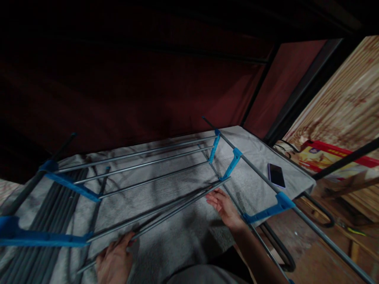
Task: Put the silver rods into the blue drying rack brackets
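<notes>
A loose grey metal tube [177, 210] slants across the front of a partly assembled rack made of grey tubes and blue plastic brackets [232, 165]. My left hand [115, 260] is closed around the tube near its lower left end. Close to the tube's other end is my right hand [220, 205], palm up with fingers stretched out; whether the fingertips touch it I cannot tell. That far end lies near a middle bracket on the right side. Several crossbars [148, 169] span between the left and right brackets, and one more runs just behind the slanted tube.
The rack lies on a grey cloth [166, 244] covering a table. Several spare tubes [56, 209] are bundled at the left. A phone [276, 175] lies to the right. Beyond the table edge is a red and yellow box [328, 159]. A dark red panel [148, 98] stands behind.
</notes>
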`<state>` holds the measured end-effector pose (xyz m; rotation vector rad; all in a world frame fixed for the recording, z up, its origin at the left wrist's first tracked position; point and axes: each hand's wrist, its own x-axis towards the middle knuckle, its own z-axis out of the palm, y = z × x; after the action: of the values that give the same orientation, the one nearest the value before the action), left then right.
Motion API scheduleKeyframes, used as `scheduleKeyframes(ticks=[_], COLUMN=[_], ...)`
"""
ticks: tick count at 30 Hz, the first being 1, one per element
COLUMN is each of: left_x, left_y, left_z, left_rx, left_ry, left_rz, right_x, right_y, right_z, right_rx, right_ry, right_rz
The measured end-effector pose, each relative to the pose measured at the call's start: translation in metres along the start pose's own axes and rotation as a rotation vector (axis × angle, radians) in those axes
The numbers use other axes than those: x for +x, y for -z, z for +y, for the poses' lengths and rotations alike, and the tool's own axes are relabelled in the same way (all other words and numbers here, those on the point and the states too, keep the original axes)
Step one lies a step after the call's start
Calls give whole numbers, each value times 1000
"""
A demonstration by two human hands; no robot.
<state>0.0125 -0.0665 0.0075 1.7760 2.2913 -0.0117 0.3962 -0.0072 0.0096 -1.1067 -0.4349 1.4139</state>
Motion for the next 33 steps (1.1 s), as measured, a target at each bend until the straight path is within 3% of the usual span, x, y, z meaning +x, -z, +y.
scheduleKeyframes(ticks=[5,12,22,33], left_x=[0,2,9,5], left_y=[4,-4,-25,-5], left_z=[4,-1,-22,-21], left_rx=[47,88,63,11], left_ry=[5,-24,-94,13], left_rz=[-18,-43,35,68], right_x=[5,16,27,29], right_y=[6,19,41,47], right_z=[2,10,21,19], right_rx=[29,50,42,-18], right_ry=[19,33,19,19], right_rz=[20,163,244,270])
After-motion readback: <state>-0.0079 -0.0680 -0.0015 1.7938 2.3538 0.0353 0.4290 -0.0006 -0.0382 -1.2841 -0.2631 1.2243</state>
